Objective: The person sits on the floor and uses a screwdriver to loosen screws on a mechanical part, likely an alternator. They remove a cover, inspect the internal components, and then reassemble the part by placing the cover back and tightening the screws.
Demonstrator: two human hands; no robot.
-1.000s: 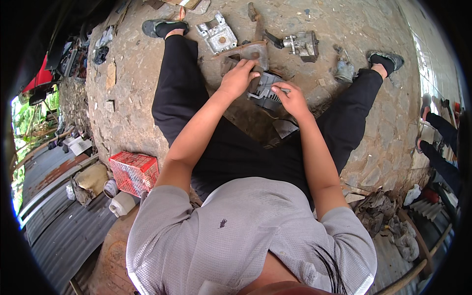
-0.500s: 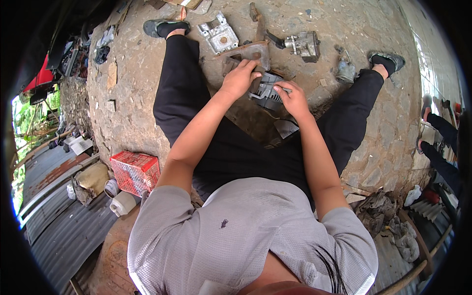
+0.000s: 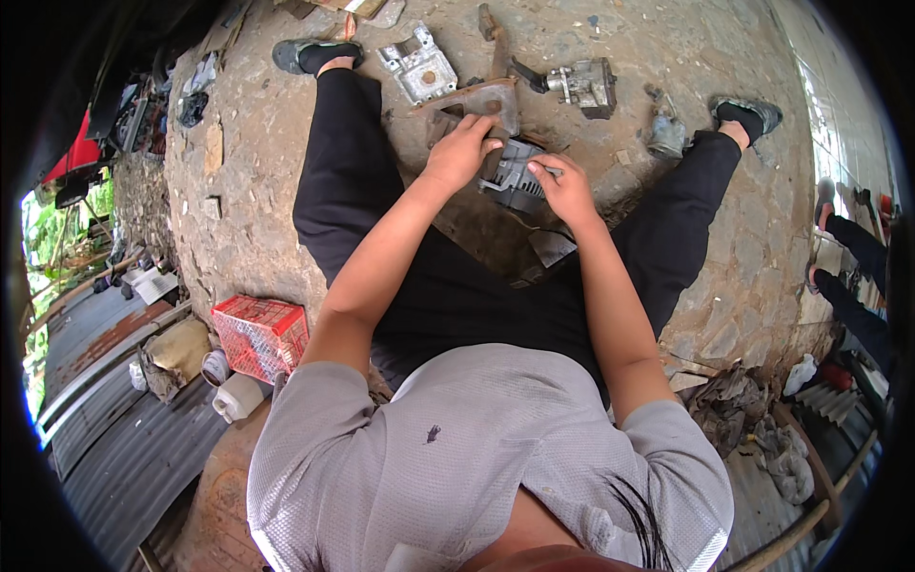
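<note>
Between my legs a grey finned metal housing (image 3: 516, 181), like an alternator, rests on the ground. My left hand (image 3: 459, 154) is closed over a dull brown blocky piece (image 3: 498, 136) at the housing's far left side; the fingers hide much of that piece. My right hand (image 3: 568, 191) is at the housing's right side, thumb and forefinger pinched on a small thin grey thing that is mostly covered. Just beyond both hands lies a rusty metal bracket (image 3: 496, 103).
A silver cast metal plate (image 3: 419, 69) and a gearbox-like metal part (image 3: 586, 88) lie beyond. A cylindrical metal part (image 3: 666, 135) sits near my right foot. At left stand a red crate (image 3: 259, 334) and a white jug (image 3: 238, 397). Another person's legs (image 3: 853, 250) show far right.
The whole view has shifted slightly, with the floor parts a little further left. Both hands keep nearly the same places at the housing, with the same grips.
</note>
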